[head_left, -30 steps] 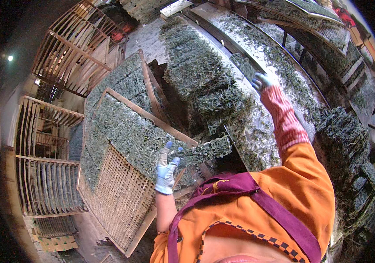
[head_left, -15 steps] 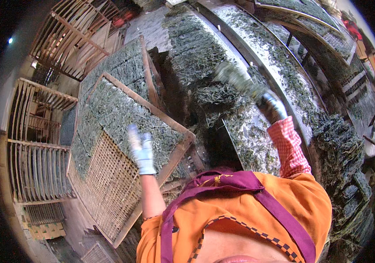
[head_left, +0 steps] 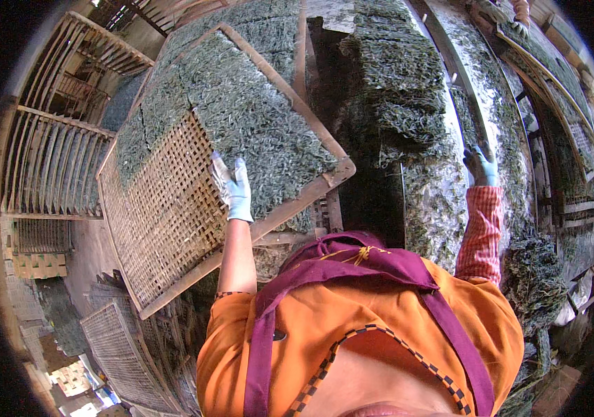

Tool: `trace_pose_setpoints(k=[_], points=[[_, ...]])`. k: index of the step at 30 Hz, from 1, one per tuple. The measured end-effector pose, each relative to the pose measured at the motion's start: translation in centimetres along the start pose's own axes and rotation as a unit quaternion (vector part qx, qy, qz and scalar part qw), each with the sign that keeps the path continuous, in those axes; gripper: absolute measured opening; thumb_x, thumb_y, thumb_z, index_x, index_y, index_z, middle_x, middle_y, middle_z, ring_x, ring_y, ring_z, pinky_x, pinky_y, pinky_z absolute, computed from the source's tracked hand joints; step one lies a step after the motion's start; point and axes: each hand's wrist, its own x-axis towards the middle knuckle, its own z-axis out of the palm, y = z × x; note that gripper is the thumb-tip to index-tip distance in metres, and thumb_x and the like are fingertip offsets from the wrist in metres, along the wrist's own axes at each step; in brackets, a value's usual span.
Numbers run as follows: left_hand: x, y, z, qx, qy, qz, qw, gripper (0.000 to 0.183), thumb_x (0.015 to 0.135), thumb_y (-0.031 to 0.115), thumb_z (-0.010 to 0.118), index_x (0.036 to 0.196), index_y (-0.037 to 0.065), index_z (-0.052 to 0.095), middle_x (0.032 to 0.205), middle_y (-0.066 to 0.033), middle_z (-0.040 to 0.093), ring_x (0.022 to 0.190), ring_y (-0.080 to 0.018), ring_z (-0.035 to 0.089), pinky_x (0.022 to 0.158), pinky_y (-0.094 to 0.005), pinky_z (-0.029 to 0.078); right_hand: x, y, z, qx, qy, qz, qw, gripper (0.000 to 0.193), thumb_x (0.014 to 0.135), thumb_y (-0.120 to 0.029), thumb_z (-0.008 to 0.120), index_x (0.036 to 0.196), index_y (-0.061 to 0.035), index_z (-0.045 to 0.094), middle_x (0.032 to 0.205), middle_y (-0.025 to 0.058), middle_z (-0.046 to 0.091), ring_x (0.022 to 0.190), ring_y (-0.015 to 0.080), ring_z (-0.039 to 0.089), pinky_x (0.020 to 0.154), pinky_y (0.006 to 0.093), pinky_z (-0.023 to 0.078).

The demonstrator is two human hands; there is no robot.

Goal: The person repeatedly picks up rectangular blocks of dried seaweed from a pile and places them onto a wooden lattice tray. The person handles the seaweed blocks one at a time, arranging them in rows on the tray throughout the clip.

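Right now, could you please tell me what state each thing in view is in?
Left hand: gloved, open, at the tray, holding nothing visible.
Right hand: gloved, over the table, grip unclear.
Tray: partly covered with green strands, partly bare.
Pile: layered, uneven at the near end.
Table: strewn with green scraps.
Rack: standing, slatted.
Apron: worn, straps over both shoulders.

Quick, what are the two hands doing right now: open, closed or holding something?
Left hand: open, over the woven tray, nothing seen in it.
Right hand: cannot tell whether it is closed or holding anything.
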Motion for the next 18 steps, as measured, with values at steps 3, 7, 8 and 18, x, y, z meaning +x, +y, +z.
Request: trace_pose_setpoints(k=[3,7,8,18], points=[[-0.3,0.4,-0.1,-0.138,-0.003,0.007,0.990,0.076,0.092,0.049,0.049,0.145,0.001,0.024,0.150,-0.0211,0.025,0.139,-0.0351,0.020,0.112,-0.0441,0.021,-7.0,-0.9,7.4,0.081,-0.179,-0.096,0.976,0.042,0.088,-0.007,0.062,0.129,-0.0058,0.051,0.111,0.0112,0.064,0.088,0.0227,0.066,0.075,0.0340,0.055],[0.6,3.0,-2.0,-0.256,-0.069,-0.091,0.960,0.083,0.090,0.052,0.050,0.146,0.000,0.019,0.151,-0.0212,0.020,0.139,-0.0342,0.022,0.114,-0.0435,0.019,-15.5,0.4,19.7,-0.055,-0.362,-0.138,0.920,0.038,0.088,0.002,0.057,0.125,-0.0037,0.055,0.116,0.0037,0.062,0.105,0.0108,0.055,0.092,0.0245,0.044],[1.5,3.7,-3.2,-0.229,-0.089,-0.081,0.966,0.083,0.091,0.049,0.050,0.147,-0.001,0.013,0.152,-0.0218,0.018,0.140,-0.0337,0.021,0.115,-0.0433,0.017,-17.0,1.0,21.9,-0.137,-0.378,-0.211,0.891,0.039,0.087,0.004,0.058,0.126,-0.0030,0.054,0.117,0.0040,0.061,0.107,0.0104,0.055,0.094,0.0252,0.044],[3.9,-3.9,-4.7,0.370,-0.159,0.063,0.913,0.068,0.096,0.046,0.030,0.148,0.004,0.019,0.153,-0.0165,0.020,0.142,-0.0308,0.018,0.117,-0.0427,0.005,-18.3,7.4,25.4,-0.346,-0.311,-0.158,0.871,0.074,0.089,-0.038,0.064,0.143,-0.0027,0.028,0.135,0.0216,0.047,0.127,0.0272,0.045,0.104,0.0338,0.036]])
